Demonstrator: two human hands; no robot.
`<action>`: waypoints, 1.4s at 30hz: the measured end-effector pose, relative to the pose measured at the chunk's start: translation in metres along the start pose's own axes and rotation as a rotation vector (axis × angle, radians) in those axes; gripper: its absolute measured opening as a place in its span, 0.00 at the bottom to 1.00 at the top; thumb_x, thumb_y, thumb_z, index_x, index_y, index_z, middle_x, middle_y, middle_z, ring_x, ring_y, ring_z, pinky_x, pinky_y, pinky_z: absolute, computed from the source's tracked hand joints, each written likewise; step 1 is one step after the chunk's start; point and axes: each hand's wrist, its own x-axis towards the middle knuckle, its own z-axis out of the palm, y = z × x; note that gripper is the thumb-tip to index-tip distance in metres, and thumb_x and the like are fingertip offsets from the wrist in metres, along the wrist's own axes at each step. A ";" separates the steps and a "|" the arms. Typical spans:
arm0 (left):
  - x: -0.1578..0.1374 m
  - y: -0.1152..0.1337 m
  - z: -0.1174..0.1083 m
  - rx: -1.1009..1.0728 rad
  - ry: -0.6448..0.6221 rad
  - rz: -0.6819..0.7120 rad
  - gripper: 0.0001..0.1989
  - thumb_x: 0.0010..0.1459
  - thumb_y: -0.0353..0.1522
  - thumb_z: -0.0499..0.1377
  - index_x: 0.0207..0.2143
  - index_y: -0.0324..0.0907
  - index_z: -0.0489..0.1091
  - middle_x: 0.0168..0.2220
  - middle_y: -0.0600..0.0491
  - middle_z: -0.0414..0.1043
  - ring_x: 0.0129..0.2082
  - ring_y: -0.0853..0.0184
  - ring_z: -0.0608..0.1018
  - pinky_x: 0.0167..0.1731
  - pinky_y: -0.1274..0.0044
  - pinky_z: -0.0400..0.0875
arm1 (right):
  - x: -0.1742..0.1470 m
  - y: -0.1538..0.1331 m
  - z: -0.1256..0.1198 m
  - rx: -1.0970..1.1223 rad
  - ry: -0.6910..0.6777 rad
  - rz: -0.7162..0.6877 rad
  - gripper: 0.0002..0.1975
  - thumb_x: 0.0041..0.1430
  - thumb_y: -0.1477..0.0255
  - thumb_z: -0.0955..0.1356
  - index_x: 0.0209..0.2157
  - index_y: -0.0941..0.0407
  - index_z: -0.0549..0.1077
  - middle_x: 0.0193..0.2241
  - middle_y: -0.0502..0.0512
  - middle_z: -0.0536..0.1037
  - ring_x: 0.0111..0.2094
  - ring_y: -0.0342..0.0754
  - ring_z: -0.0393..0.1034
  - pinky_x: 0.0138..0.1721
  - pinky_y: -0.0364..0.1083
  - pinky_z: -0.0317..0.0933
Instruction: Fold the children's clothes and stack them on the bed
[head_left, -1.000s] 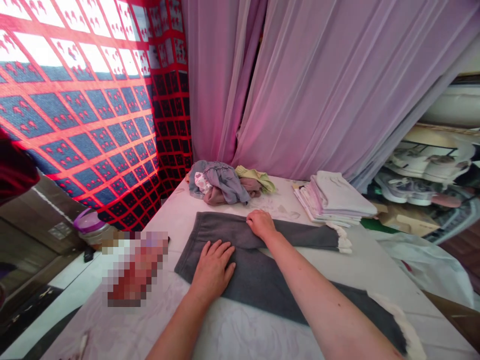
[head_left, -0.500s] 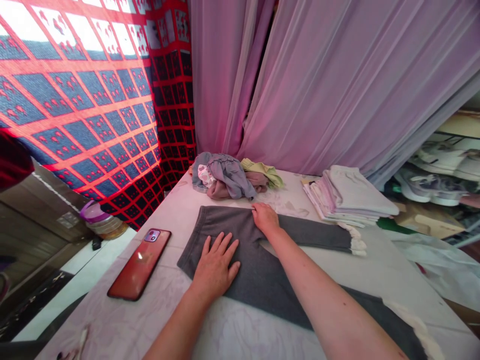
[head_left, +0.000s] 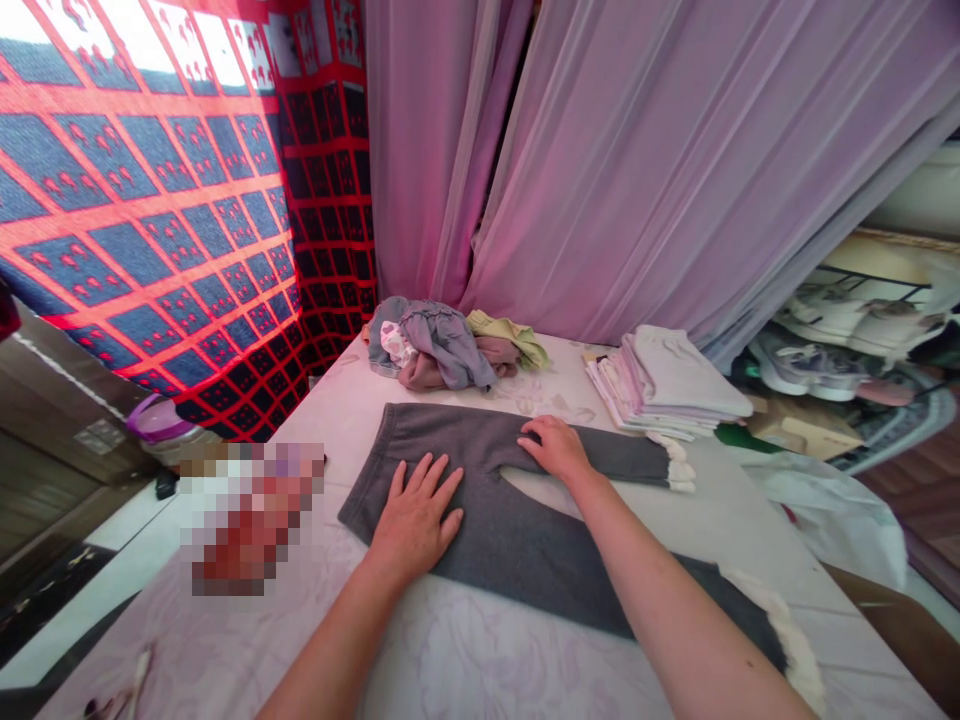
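Observation:
Dark grey trousers [head_left: 517, 540] with cream ruffled cuffs lie spread out on the table, waistband to the left and legs to the right. My left hand [head_left: 417, 520] rests flat on them below the waistband, fingers spread. Upon the far leg, just right of the crotch, my right hand [head_left: 556, 448] lies with its fingers slightly bent and apart, pinching no cloth that I can see. My right forearm crosses over the near leg and hides part of it.
Behind the trousers sits a crumpled heap of clothes [head_left: 442, 345]. A folded stack of pale clothes [head_left: 675, 385] is at the back right. A blurred-out reddish object [head_left: 247, 530] lies on the left of the patterned table [head_left: 465, 660]. Shoes [head_left: 810, 365] stand on a rack at right.
My right hand has slid right from the trousers' far edge onto the far leg, its fingers loosening. My left hand stays flat on the cloth. The view has shifted slightly.

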 end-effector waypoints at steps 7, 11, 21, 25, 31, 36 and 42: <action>-0.001 -0.001 0.001 0.013 0.002 0.016 0.26 0.62 0.40 0.51 0.63 0.51 0.57 0.65 0.49 0.56 0.65 0.54 0.56 0.63 0.54 0.43 | 0.025 -0.012 -0.019 -0.090 0.014 -0.005 0.09 0.62 0.67 0.65 0.35 0.53 0.77 0.38 0.55 0.77 0.42 0.49 0.68 0.42 0.45 0.58; 0.000 -0.001 0.001 0.025 -0.007 0.014 0.26 0.63 0.40 0.51 0.63 0.53 0.57 0.66 0.49 0.54 0.66 0.55 0.55 0.63 0.55 0.43 | 0.033 -0.014 -0.007 -0.091 0.048 0.050 0.11 0.63 0.66 0.63 0.38 0.52 0.77 0.40 0.55 0.76 0.42 0.49 0.68 0.41 0.45 0.58; 0.001 -0.003 -0.002 0.028 -0.042 0.007 0.25 0.63 0.42 0.51 0.62 0.53 0.59 0.65 0.49 0.55 0.65 0.54 0.56 0.62 0.54 0.45 | 0.010 -0.007 0.015 0.121 0.170 0.074 0.16 0.64 0.71 0.60 0.49 0.54 0.72 0.48 0.55 0.74 0.47 0.45 0.68 0.49 0.42 0.59; 0.002 -0.003 -0.001 0.024 -0.043 0.016 0.25 0.63 0.42 0.51 0.62 0.52 0.59 0.66 0.48 0.55 0.66 0.54 0.56 0.62 0.54 0.45 | -0.029 0.039 0.004 0.143 0.321 0.201 0.16 0.64 0.71 0.58 0.46 0.55 0.74 0.46 0.57 0.75 0.45 0.48 0.69 0.49 0.44 0.59; 0.003 -0.004 -0.002 0.056 -0.063 0.009 0.25 0.63 0.43 0.50 0.61 0.53 0.60 0.66 0.49 0.55 0.66 0.55 0.56 0.62 0.53 0.46 | -0.083 0.142 -0.017 0.059 0.407 0.874 0.26 0.60 0.58 0.61 0.52 0.61 0.70 0.47 0.69 0.73 0.47 0.59 0.67 0.45 0.53 0.61; 0.004 -0.002 -0.007 0.071 -0.091 -0.016 0.23 0.62 0.41 0.51 0.60 0.51 0.63 0.66 0.50 0.55 0.66 0.54 0.56 0.62 0.53 0.46 | -0.084 0.178 -0.026 0.234 0.088 0.883 0.25 0.56 0.54 0.62 0.36 0.59 0.80 0.35 0.65 0.78 0.37 0.58 0.72 0.34 0.48 0.61; 0.033 0.022 -0.016 -0.028 -0.148 0.093 0.28 0.65 0.46 0.44 0.63 0.47 0.57 0.66 0.51 0.54 0.67 0.59 0.54 0.64 0.59 0.45 | -0.079 0.185 -0.038 0.170 0.275 0.808 0.23 0.59 0.56 0.60 0.46 0.55 0.76 0.38 0.58 0.79 0.37 0.53 0.71 0.32 0.45 0.57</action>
